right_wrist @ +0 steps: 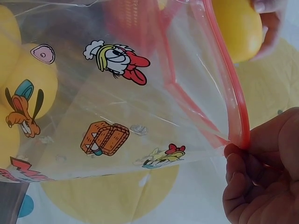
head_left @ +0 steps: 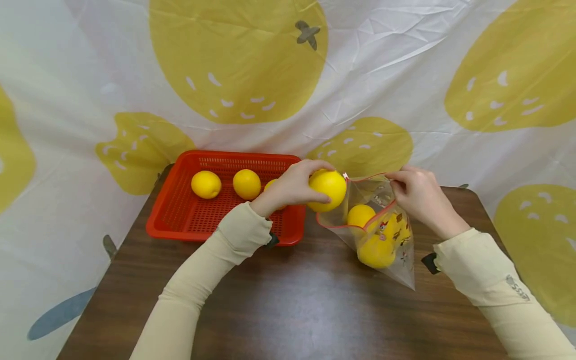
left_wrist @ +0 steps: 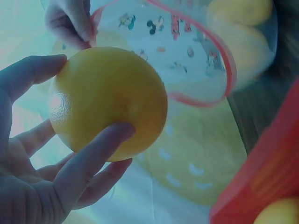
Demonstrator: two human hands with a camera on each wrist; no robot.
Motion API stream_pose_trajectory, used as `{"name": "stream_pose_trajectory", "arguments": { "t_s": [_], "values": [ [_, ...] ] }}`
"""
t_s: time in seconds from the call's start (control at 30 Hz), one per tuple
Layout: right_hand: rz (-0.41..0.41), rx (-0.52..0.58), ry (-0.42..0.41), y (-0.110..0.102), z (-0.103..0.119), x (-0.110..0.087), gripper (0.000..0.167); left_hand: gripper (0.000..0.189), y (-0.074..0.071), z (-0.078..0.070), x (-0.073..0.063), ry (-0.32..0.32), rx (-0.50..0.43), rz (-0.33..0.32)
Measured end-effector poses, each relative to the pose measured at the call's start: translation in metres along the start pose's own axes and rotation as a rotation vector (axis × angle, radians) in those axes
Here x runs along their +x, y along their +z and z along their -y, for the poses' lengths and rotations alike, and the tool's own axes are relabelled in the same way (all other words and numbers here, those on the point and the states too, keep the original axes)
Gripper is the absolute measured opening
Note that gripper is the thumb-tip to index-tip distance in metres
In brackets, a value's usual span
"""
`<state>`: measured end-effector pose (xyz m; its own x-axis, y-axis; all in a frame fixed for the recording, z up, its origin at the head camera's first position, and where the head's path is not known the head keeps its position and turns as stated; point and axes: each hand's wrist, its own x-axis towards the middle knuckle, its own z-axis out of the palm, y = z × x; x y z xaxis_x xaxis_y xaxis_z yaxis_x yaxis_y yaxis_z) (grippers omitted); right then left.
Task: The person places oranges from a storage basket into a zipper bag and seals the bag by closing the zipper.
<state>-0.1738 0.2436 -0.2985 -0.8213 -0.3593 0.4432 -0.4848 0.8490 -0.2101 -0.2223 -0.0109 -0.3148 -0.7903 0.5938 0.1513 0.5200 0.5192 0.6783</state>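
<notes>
My left hand point(head_left: 294, 187) grips a yellow lemon point(head_left: 329, 189), thumb and fingers spread round it, right at the mouth of a clear zip bag point(head_left: 405, 265). In the left wrist view the lemon point(left_wrist: 110, 102) overlaps the bag's red-edged opening point(left_wrist: 229, 70). My right hand point(head_left: 423, 197) pinches the far corner of the bag's rim, which hangs open toward the left. Several lemons point(head_left: 377, 251) lie inside the bag. Cartoon prints point(right_wrist: 119, 60) cover the bag's side in the right wrist view, where my right fingers point(right_wrist: 236, 172) pinch the red rim.
A red plastic basket point(head_left: 157, 227) stands at the back left of the brown wooden table point(head_left: 288, 310). In it lie lemons point(head_left: 247, 184), one partly behind my left hand. A white cloth point(head_left: 373, 45) with yellow fruit prints hangs behind the table.
</notes>
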Motion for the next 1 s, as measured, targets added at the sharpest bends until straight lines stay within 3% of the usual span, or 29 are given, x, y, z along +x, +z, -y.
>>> {"name": "stream_pose_trajectory", "arguments": {
  "t_s": [0.27,0.47,0.73,1.0],
  "values": [
    [0.010,0.000,0.001,0.000,0.001,0.001,0.021,0.057,0.020,-0.009,0.011,0.002,-0.026,0.031],
    [0.009,-0.012,0.006,0.000,0.001,0.000,0.021,0.057,0.034,-0.013,0.017,0.038,-0.045,0.054],
    [0.012,-0.008,0.005,0.000,0.001,0.001,0.021,0.056,0.044,-0.016,0.026,0.041,-0.034,0.076],
    [0.003,-0.003,0.002,0.000,0.000,0.002,0.021,0.062,0.052,-0.016,0.032,0.044,0.023,0.138]
  ]
}}
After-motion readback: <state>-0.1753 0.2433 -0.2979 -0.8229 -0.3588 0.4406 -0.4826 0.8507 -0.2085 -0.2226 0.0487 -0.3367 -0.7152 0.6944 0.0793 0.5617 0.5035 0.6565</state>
